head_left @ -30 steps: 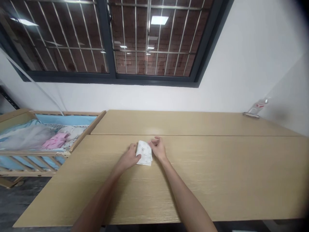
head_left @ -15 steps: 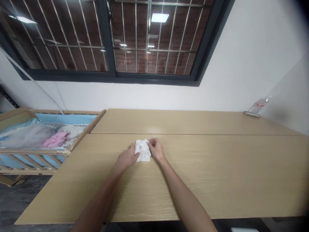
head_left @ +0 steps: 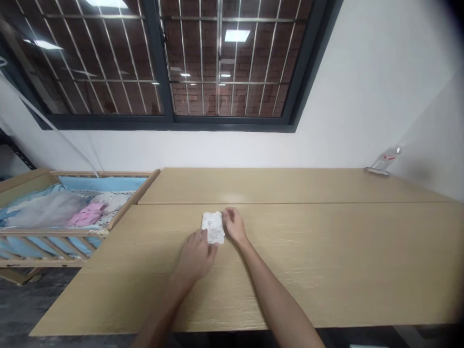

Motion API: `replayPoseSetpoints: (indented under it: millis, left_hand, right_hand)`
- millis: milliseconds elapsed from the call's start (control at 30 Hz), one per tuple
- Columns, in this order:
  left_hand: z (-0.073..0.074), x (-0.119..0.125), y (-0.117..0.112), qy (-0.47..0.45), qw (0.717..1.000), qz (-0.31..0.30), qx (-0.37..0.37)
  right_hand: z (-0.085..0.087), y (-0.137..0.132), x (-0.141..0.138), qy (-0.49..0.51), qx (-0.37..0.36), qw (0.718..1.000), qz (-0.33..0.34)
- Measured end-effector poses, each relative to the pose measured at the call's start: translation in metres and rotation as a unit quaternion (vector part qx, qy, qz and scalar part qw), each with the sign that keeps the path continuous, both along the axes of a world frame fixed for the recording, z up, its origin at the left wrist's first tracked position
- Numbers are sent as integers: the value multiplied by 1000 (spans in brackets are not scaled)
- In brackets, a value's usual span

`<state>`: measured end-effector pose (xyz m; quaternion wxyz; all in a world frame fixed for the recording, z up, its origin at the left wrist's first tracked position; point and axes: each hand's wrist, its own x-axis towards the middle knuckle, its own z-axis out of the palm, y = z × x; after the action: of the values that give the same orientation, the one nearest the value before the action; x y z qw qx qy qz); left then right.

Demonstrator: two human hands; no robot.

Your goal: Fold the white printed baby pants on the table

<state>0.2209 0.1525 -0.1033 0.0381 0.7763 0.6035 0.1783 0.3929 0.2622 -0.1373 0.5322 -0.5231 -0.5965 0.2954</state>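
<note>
**Folded cloth under both my hands**

Folded white cloth (head_left: 213, 227), small and faintly printed, lies flat on the wooden table (head_left: 326, 261), right between my two hands. My right hand (head_left: 235, 225) rests against its right edge, fingers curled in and touching the fabric; whether they pinch the edge or only press it, I cannot tell at this size. My left hand (head_left: 197, 253) sits just nearer to me than the cloth, palm down, its fingertips reaching the near left corner and laid loosely on it, not closed around anything.

Beyond my hands a seam runs across the tabletop, and the cloth lies just on my side of it. Far off to the left of my left hand stands a wooden crib (head_left: 72, 217) with blue lining, holding a pink garment (head_left: 87, 214) and some pale bedding. Well away to the right of my right hand, at the far corner of the table by the wall, lies a clear plastic packet (head_left: 384, 160). Above the far edge is a dark-framed window (head_left: 170, 63) with bars.
</note>
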Motion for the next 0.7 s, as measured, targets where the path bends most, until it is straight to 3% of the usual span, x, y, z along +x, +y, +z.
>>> replayPoseSetpoints:
  millis: [67, 167, 267, 400, 500, 700]
  left_hand:
    - [-14, 18, -22, 16, 999, 15, 28]
    - [-33, 37, -38, 37, 998, 41, 39]
    - [-44, 43, -37, 50, 997, 35, 43]
    - [-51, 39, -31, 55, 997, 23, 46]
    - [-54, 39, -31, 53, 997, 20, 56]
    - [-52, 51, -35, 57, 993, 59, 87]
  right_hand:
    - [7, -6, -2, -35, 26, 999, 28]
    - [22, -22, -10, -146, 92, 976, 137]
    - [38, -41, -19, -258, 126, 916, 280]
    - [47, -54, -20, -335, 74, 844, 412]
    - [45, -51, -13, -366, 22, 816, 446]
    - [40, -20, 1, -400, 13, 798, 450]
